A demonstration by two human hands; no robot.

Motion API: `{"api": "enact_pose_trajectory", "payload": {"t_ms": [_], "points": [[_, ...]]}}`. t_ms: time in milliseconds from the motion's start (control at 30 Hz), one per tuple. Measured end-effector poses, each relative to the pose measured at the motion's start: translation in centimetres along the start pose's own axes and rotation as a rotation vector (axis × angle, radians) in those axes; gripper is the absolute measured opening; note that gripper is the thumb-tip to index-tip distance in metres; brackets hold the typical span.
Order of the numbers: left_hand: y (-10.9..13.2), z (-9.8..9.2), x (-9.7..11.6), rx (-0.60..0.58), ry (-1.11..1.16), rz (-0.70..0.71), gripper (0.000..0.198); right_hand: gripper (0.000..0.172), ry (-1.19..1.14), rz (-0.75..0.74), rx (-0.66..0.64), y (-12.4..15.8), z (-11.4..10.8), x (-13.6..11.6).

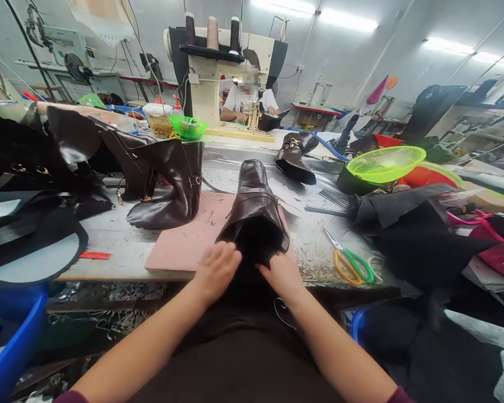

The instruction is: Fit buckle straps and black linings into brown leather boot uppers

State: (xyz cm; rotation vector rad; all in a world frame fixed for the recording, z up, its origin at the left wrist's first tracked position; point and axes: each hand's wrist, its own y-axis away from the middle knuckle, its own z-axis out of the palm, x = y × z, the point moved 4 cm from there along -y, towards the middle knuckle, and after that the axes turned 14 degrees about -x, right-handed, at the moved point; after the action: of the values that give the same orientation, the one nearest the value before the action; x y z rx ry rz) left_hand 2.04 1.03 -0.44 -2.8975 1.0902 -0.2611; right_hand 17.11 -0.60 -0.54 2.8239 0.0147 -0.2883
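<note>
L hand [216, 270], R hand [284, 275]: fingertips hidden at boot [254, 204] mouth

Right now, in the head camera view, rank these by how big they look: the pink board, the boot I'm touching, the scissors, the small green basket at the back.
1. pink board, though partly covered
2. boot
3. scissors and small green basket: look alike; the basket sits farther off, so unranked.

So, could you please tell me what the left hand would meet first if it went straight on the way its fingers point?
The left hand would run into the open end of the dark brown boot on the pink board; its fingertips seem to be touching it.
</note>
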Motion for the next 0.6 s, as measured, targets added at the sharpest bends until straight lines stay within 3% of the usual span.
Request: {"api": "enact_pose_trajectory", "payload": {"t_ms": [33,100,167,200,300,433,600], "points": [[0.4,0.5,0.8,0.043,-0.094,0.116,0.026,0.036,0.007,-0.001,-0.002,0.1,-0.1,0.0],[1.1,2.1,2.0,0.057,-0.207,0.299,0.055,0.034,0.014,0.007,-0.009,0.2,-0.5,0.4],[1.2,3.6,2.1,0.004,-0.248,0.330,0.082,0.032,0.019,0.035,-0.016,0.3,-1.0,0.9],[1.2,4.1,2.0,-0.027,-0.257,0.316,0.086,0.032,0.025,0.054,-0.020,0.3,-1.2,1.2],[1.0,4.5,1.6,-0.117,-0.251,0.321,0.086,0.029,0.051,0.098,-0.027,0.1,-1.5,1.8],[0.7,3.5,1.9,-0.171,-0.230,0.383,0.084,0.024,0.093,0.097,-0.033,-0.1,-1.2,1.7],[-0.6,3.0,3.1,-0.180,-0.190,0.340,0.058,0.016,0.156,0.068,-0.043,1.3,-1.8,1.0]]}}
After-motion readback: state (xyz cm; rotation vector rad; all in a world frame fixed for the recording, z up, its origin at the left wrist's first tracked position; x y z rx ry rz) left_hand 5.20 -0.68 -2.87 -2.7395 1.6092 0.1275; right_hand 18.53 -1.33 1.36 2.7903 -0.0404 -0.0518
